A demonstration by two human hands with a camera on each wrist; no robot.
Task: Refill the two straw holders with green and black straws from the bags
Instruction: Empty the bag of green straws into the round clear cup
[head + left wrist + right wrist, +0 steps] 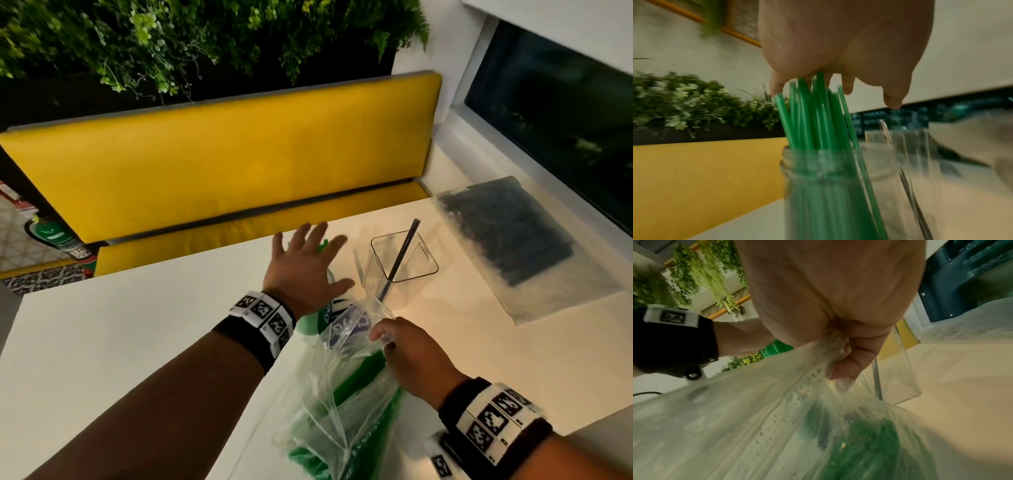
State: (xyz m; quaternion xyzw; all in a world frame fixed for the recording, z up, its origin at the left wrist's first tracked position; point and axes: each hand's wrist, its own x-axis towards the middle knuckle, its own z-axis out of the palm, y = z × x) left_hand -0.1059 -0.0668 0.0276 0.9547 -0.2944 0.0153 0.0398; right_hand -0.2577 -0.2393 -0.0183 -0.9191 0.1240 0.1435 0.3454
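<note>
From the head view the job looked about half done. The left hand [308, 263] was spread flat, fingers straight, over the round clear glass jar, which it mostly hid. At three o'clock of it stood the square clear acrylic holder [400, 263] with only one black straw [402, 255]; the clear bag of black straws [507, 233] lay unopened at two o'clock.

In the left wrist view, the thin green plastic straws [818, 116] stood bunched in the glass jar [828, 186], their tips touching the open palm.

In the right wrist view, the right hand [838, 321] pinched the neck of the crinkled clear bag of green straws [787, 418], which lay at six o'clock of the holders.
</note>
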